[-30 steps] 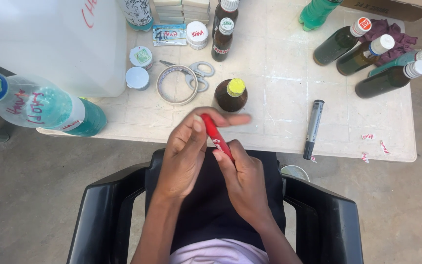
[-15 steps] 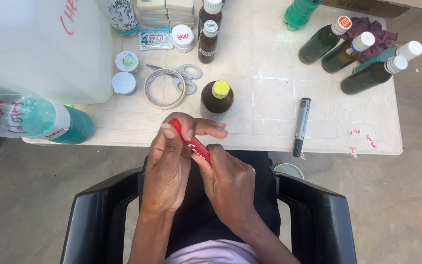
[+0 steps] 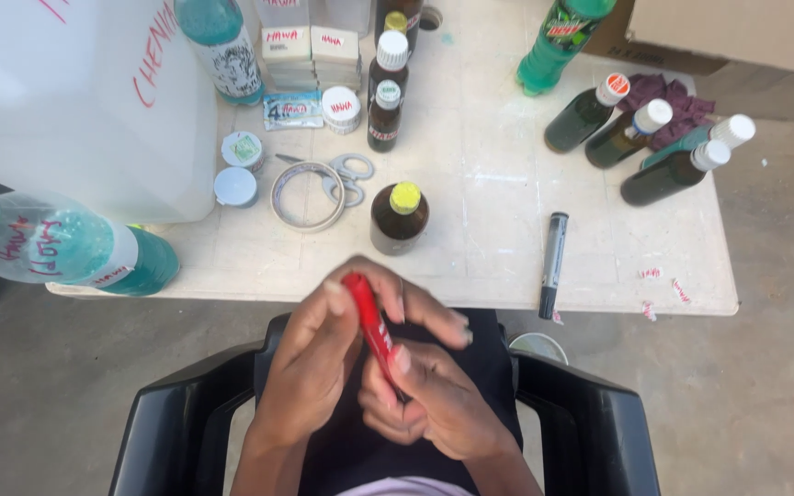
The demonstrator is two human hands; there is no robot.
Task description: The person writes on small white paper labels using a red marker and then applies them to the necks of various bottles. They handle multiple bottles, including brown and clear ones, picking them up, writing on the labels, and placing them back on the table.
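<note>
Head view: red marker (image 3: pixel 371 323) is clasped between left hand (image 3: pixel 316 367) and right hand (image 3: pixel 434 404) above the lap, before the table (image 3: pixel 470 230); a firm, straight pull is advised.

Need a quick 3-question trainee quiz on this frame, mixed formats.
1. True or false: both hands grip the red marker.
2. Which lies nearest the black marker on the white table? A) scissors B) brown bottle with yellow cap C) tape roll
3. Fill in: the person sits in a ____ plastic chair.

Key: 1 true: left hand and right hand both hold it. 2 B. 3 black.
</note>
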